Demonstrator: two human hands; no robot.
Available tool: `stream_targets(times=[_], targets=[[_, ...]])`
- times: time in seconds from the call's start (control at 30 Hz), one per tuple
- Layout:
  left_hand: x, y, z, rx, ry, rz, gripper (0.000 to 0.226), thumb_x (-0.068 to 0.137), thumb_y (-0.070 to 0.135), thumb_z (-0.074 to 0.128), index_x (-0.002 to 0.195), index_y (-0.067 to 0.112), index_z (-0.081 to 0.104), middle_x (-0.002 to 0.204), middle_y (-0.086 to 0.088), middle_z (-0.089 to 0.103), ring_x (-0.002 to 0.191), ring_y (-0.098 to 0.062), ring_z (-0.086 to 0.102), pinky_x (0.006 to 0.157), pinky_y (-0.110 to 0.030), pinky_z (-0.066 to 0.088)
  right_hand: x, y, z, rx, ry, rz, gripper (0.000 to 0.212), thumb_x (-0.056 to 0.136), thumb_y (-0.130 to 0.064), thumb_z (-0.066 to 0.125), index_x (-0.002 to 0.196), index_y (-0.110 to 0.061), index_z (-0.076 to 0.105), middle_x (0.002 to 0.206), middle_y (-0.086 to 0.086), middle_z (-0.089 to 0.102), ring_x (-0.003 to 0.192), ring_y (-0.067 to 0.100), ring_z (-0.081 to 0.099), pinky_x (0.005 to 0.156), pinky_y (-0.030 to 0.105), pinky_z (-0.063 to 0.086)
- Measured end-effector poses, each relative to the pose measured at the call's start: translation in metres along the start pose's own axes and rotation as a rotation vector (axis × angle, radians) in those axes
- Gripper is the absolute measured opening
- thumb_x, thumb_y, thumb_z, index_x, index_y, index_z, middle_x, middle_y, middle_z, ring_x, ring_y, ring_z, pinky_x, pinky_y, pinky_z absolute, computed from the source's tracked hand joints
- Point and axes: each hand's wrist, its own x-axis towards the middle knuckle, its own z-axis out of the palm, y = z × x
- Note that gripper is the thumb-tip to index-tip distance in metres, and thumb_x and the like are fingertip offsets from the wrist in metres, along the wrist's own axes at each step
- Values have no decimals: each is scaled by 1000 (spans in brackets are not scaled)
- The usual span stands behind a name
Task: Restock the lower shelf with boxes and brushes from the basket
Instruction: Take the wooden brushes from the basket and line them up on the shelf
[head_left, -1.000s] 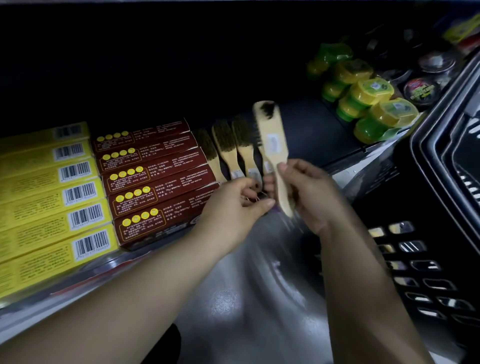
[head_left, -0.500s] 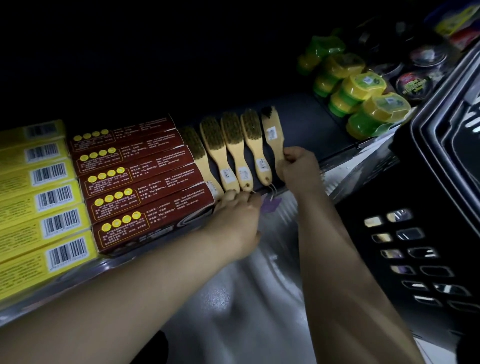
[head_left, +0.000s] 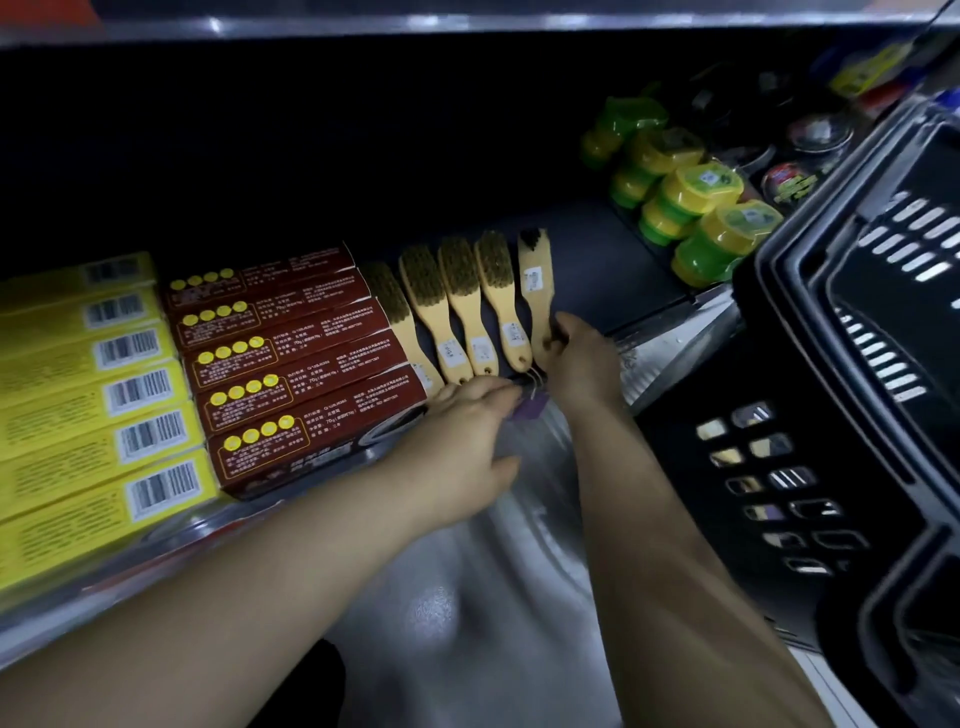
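Several wooden-handled brushes lie side by side on the dark lower shelf, bristles up. The rightmost brush lies bristles down, and my right hand grips its handle end. My left hand rests at the shelf's front edge below the brush handles, fingers fairly straight, touching the metal hang loops and a purple tag. To the left of the brushes lie dark red boxes and yellow boxes in rows. The black plastic basket stands at the right.
Green and yellow round tubs are stacked at the right of the shelf, with dark round tins behind them. The metal shelf edge runs along the front. A grey shiny floor lies below my arms.
My right hand brought the brush from mid-air down onto the shelf, to the right of the other brushes. My left hand dropped to the shelf's front edge under the handles.
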Motion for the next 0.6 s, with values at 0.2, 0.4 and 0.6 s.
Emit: stream_targets(times=[0.2, 0.4, 0.6], targets=[[-30, 36, -51, -149, 158, -22, 42, 85, 16, 58, 127, 22, 53, 125, 5, 51, 109, -7, 50, 88, -17, 38, -75, -33, -39, 433, 48, 47, 45, 85, 7, 42, 125, -10, 51, 121, 15, 54, 111, 30, 52, 94, 39, 45], [-55, 105, -98, -260, 290, -10, 30, 82, 2, 58, 95, 28, 56, 89, 14, 59, 83, -10, 59, 75, -21, 48, -122, -73, -116, 537, 76, -92, 33, 92, -4, 44, 121, -15, 52, 120, 9, 51, 110, 23, 51, 89, 28, 40], [-55, 179, -101, -215, 209, 84, 24, 84, 3, 57, 102, 17, 60, 88, 5, 62, 84, -14, 61, 79, -24, 47, -116, -40, -224, 447, 1, -183, 34, 84, 6, 41, 103, -13, 60, 100, 2, 61, 97, 19, 57, 86, 27, 45]])
